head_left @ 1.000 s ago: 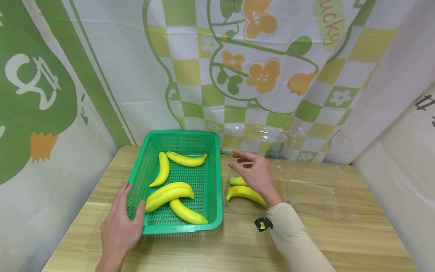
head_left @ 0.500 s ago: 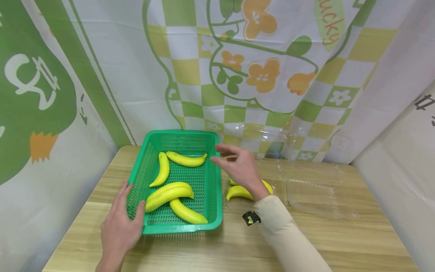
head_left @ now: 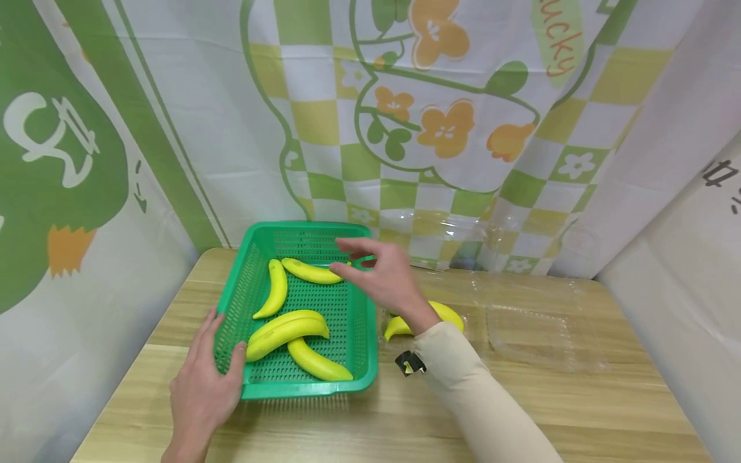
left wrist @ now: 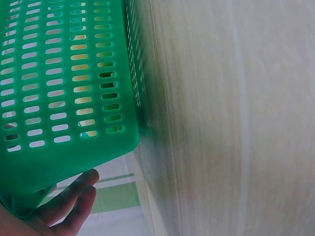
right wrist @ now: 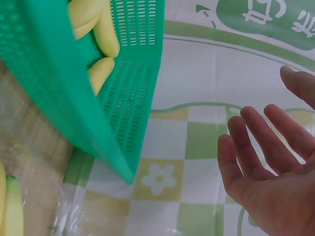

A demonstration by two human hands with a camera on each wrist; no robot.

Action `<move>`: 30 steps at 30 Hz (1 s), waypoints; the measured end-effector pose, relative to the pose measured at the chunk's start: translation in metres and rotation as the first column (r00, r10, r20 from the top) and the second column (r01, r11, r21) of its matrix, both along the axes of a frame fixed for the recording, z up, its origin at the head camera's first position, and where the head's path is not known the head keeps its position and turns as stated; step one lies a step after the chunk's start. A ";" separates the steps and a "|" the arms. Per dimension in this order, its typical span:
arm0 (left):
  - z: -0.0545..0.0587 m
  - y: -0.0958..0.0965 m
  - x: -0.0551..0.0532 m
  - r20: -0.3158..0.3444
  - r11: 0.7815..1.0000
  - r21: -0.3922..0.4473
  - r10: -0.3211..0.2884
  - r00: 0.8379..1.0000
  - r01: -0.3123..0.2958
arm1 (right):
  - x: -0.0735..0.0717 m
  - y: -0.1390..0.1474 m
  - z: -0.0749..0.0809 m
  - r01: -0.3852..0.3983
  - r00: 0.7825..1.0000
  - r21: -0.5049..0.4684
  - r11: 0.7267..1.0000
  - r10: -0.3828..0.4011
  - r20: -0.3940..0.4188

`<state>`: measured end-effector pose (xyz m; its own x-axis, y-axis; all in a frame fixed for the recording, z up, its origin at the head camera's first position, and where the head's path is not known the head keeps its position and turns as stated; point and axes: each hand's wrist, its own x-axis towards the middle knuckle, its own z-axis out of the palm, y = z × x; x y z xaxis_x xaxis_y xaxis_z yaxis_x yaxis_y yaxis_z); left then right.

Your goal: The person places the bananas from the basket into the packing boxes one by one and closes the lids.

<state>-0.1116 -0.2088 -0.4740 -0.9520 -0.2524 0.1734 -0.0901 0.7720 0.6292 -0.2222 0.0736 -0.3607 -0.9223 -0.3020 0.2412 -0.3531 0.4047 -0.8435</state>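
Observation:
A green plastic basket with perforated walls stands on the left part of the table, several yellow bananas inside it. My left hand holds the basket's left rim, thumb over the edge and fingers outside. In the left wrist view those fingers bend close to the rim. Above the basket's far right corner is my right hand, fingers spread apart and nothing in them, as the right wrist view also shows. More bananas lie right of the basket, partly hidden by my right wrist.
Clear plastic packaging lies to the right, around the bananas there, with a raised part against the curtain behind. The wooden table meets hanging cloths at the left, back and right. A black strap piece sits at my right sleeve.
My right hand has moved left, from over the bananas beside the basket to above the basket's right rim. My left hand, the basket and the bananas have stayed in place.

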 end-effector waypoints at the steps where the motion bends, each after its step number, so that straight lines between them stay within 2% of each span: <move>1: 0.000 0.000 0.000 0.001 1.000 0.001 0.000 1.000 0.000 | 0.000 -0.002 0.001 -0.007 1.000 0.000 1.000 0.007 -0.002; 8: 0.000 0.000 0.000 -0.001 1.000 -0.010 -0.001 1.000 0.001 | -0.004 -0.022 0.011 -0.040 0.999 0.004 0.999 0.040 -0.006; 16: 0.001 0.000 0.001 0.002 1.000 -0.012 -0.003 1.000 0.003 | -0.010 -0.045 0.015 -0.069 0.997 -0.048 0.996 0.070 0.020; 25: 0.000 0.001 0.000 0.000 1.000 -0.010 -0.002 1.000 0.002 | -0.017 -0.062 0.002 -0.059 0.994 -0.024 0.998 0.061 0.088; 30: 0.000 0.000 -0.001 0.004 1.000 -0.013 -0.002 1.000 0.002 | -0.022 -0.071 -0.010 -0.070 0.984 0.027 0.997 0.065 0.165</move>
<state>-0.1122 -0.2084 -0.4739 -0.9533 -0.2480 0.1725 -0.0910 0.7803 0.6188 -0.2446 0.0030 -0.3707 -0.9258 -0.3699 0.0775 -0.2385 0.4129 -0.8790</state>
